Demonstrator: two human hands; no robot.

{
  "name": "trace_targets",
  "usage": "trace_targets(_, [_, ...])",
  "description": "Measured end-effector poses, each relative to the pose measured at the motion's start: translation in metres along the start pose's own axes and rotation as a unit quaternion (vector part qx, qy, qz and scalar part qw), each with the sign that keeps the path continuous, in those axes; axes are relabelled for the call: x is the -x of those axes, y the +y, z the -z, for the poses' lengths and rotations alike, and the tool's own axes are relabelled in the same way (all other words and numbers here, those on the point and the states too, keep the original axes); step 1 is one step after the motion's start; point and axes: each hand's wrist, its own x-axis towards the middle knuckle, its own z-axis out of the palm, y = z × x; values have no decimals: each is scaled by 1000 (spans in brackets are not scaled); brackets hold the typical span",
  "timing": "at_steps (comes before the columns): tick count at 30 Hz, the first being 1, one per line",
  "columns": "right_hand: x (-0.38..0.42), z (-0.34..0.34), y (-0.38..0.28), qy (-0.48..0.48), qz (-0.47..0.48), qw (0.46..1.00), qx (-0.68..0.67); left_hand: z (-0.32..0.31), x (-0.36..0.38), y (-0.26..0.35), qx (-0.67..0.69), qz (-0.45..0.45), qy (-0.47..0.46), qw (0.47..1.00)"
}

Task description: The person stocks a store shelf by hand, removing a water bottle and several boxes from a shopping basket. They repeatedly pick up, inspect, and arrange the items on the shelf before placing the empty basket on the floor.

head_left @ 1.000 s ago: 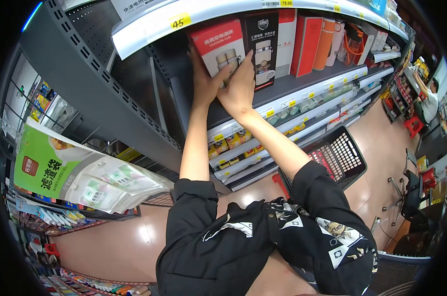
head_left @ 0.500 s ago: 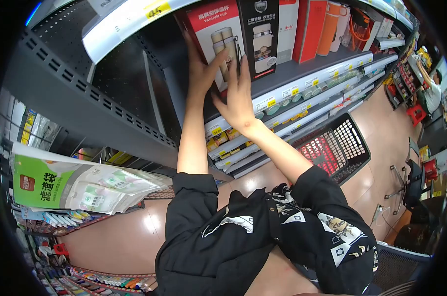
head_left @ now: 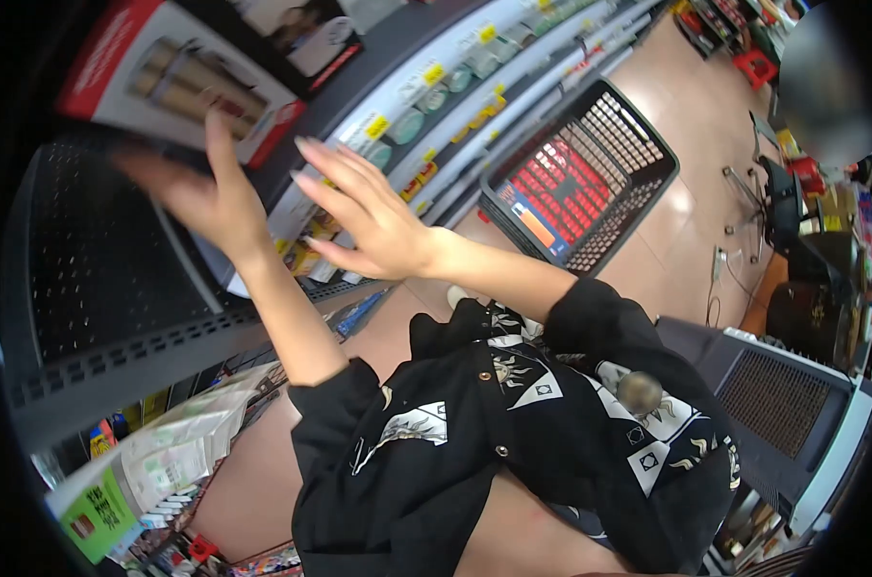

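A red and white vacuum cup box [head_left: 181, 72], with a picture of a gold-coloured cup on its front, stands at the shelf edge in the upper left. My left hand [head_left: 205, 197] is just below it, fingers stretched and partly blurred, the thumb overlapping the box front in this view. Lower and to the right, my right hand [head_left: 373, 216] is spread in front of the shelf rails, away from the box, with nothing in it. A black box [head_left: 306, 43] with a cup picture is beside the red and white one.
Price-tag rails [head_left: 398, 96] run along lower shelves holding lidded jars [head_left: 409, 125]. A black shopping basket [head_left: 647, 144] with red inside is on the floor. Perforated shelf panel [head_left: 99, 260] at left; hanging packets [head_left: 99, 514] lower left; wheeled chair [head_left: 784, 202] at right.
Both hands have come off the front of the vacuum cup box and moved down and left in view. The camera has turned, so shelf and boxes appear further left and tilted.
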Motion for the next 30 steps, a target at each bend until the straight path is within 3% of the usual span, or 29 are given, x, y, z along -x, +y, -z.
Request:
trace_targets(1, [33,15,10,1,-9,1000,2,-11,24,28,57,18,42,997])
trace_targets(2, [66,35,28,6,-11,1000,26,-19,47,35,77,-26,32,996])
trace_targets(3, [101,60,42,9,-58,994,92,-28,76,40,33,-70,-6,997])
trace_targets(4, [142,80,60,27,-165,980,107,-36,102,39,30,-91,-65,993])
trace_targets(5, [172,101,70,90,-318,942,57,-44,140,36,5,-34,-130,991])
trace_targets(6, [210,129,93,51,-386,905,172,-59,167,42,5,38,-207,978])
trace_targets(7, [242,154,109,-24,-447,846,290,-74,198,42,38,145,-246,958])
trace_targets(9, [305,186,134,-179,-604,704,327,-100,268,38,101,330,-291,892])
trace_targets(10, [331,189,146,-184,-614,695,325,-111,296,39,129,410,-298,853])
trace_targets(12, [380,193,164,-311,-669,625,256,-133,323,47,124,464,-382,790])
trace_targets(13, [397,189,169,-343,-664,625,226,-144,334,53,132,509,-390,756])
trace_targets(16, [436,166,181,-411,-679,585,164,-176,366,59,197,509,-433,718])
trace_targets(19, [428,153,179,-450,-689,540,174,-199,389,65,255,583,-424,645])
trace_targets(20, [431,152,179,-468,-684,523,199,-205,393,65,251,586,-424,643])
trace_targets(24, [432,162,184,-482,-660,539,204,-214,411,64,225,634,-410,616])
trace_targets(26, [438,168,188,-406,-659,591,225,-213,417,60,207,616,-437,622])
trace_targets(30, [434,187,209,-397,-695,571,183,-217,418,57,171,628,-445,616])
